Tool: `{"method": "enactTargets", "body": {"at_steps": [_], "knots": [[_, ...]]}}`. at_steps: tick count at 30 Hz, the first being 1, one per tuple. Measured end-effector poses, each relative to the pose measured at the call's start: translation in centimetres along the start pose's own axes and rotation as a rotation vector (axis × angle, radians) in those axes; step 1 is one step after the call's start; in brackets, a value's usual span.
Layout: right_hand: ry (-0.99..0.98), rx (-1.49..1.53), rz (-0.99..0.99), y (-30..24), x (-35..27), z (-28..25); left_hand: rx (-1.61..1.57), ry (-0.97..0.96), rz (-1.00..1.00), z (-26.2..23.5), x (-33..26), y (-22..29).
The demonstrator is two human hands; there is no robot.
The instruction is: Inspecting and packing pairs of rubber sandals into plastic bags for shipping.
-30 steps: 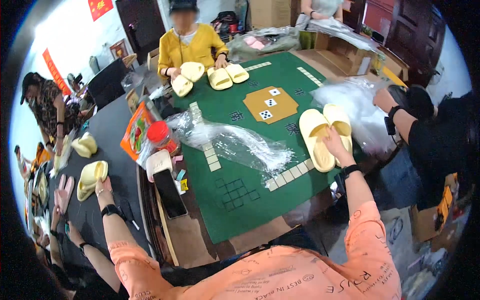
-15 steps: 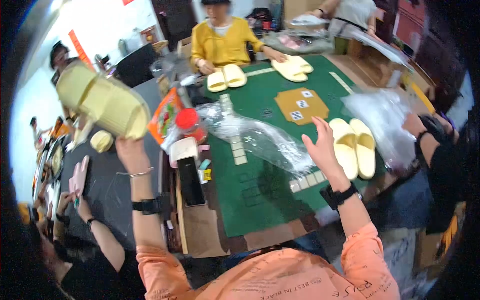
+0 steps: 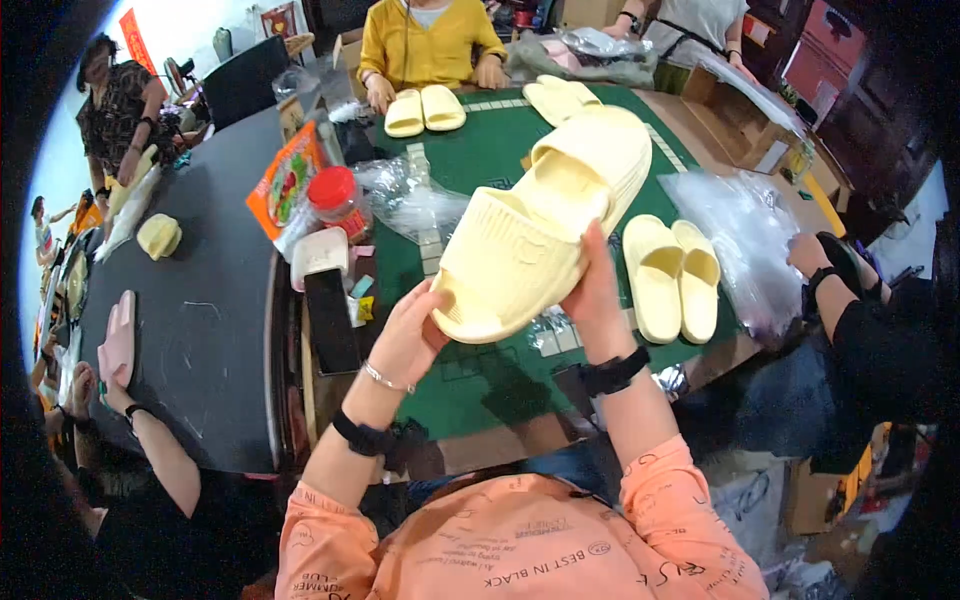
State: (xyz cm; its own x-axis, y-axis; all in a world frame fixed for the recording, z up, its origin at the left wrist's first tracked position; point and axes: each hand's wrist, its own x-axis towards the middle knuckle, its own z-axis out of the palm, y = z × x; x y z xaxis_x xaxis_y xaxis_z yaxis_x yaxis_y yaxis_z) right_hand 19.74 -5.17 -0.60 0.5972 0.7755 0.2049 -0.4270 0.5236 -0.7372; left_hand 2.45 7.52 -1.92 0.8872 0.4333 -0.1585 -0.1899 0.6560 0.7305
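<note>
A pair of pale yellow slide slippers is up in front of me, tilted above the green tabletop. My left hand pinches the open toe end of the nearer slipper. My right hand grips the slippers from the right side, its thumb up along them; some of its fingers are hidden behind. To the right of my right hand, another pale yellow slipper pair lies on the table. Below the held slippers, white tiles partly show.
A black phone, white container, red-lidded jar and orange packet stand left. Clear plastic bags lie right, beside a co-worker's hand. Across sits a person in yellow with more slippers. A co-worker holds a pink slipper.
My left hand has brought the slippers from the far left to the middle. The right hand, empty and spread before, has moved left and now grips them too.
</note>
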Motion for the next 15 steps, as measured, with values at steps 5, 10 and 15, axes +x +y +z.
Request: {"method": "enactTargets", "body": {"at_steps": [5,10,15], "knots": [[0.194,-0.111,-0.086,3.3,-2.3,-0.9,-0.173,0.071,-0.051,-1.9,-1.0,-5.1],[0.371,-0.018,-0.269,-4.5,-2.9,-3.1,0.244,0.46,0.452,-6.0,-0.8,1.7],[0.446,-0.491,0.135,-4.3,-5.7,-4.7,0.569,0.375,0.482,-6.3,-1.7,7.5]]}}
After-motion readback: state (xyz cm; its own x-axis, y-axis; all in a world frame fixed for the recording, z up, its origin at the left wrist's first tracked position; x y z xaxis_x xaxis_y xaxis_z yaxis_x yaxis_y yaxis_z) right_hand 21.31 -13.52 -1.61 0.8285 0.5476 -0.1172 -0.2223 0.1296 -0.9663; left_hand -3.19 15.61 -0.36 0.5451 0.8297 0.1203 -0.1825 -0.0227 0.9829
